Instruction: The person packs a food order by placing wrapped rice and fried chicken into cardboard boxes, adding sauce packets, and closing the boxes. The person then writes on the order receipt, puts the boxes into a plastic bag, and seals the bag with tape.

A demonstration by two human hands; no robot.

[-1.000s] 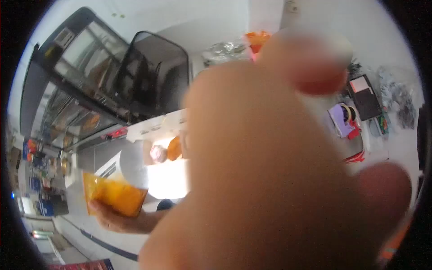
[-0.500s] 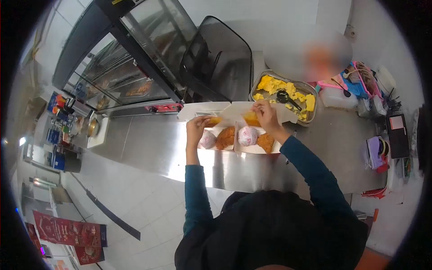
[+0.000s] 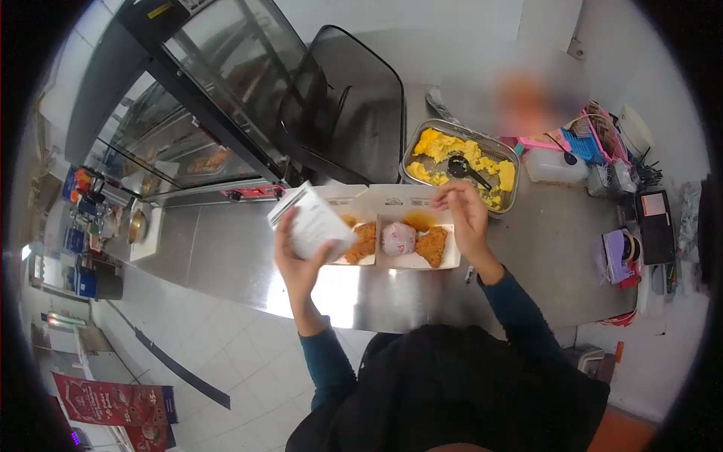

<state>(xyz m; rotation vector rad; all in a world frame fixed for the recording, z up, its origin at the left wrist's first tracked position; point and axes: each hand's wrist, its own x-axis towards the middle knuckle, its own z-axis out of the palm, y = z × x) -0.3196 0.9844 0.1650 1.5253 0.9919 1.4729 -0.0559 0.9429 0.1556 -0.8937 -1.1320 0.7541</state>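
My left hand [image 3: 297,264] grips a white printed panel [image 3: 312,226], thumb on its lower right and fingers at its left edge. The panel tilts over the left part of one open food box; whether it belongs to that box I cannot tell. Fried chicken [image 3: 364,242] shows there. The right box [image 3: 388,265] holds a paper-wrapped ball [image 3: 399,239], a fried chicken piece [image 3: 431,247] and an orange-yellow piece [image 3: 419,220] at the back. My right hand [image 3: 465,215] is above that box's rear right corner, fingers loosely bent and apart, with nothing visible in them.
Behind the boxes stands a metal tray [image 3: 515,181] of yellow egg with a black utensil [image 3: 468,172]. A dark mesh basket [image 3: 346,143] and a glass warming cabinet [image 3: 188,143] are at the back left. Pink baskets [image 3: 602,132] and a purple item [image 3: 614,256] lie rightward.
Both hands have let go of orange-yellow pieces, which now lie in the boxes. My left hand has moved down and left and taken the white panel; my right hand has drawn slightly back.
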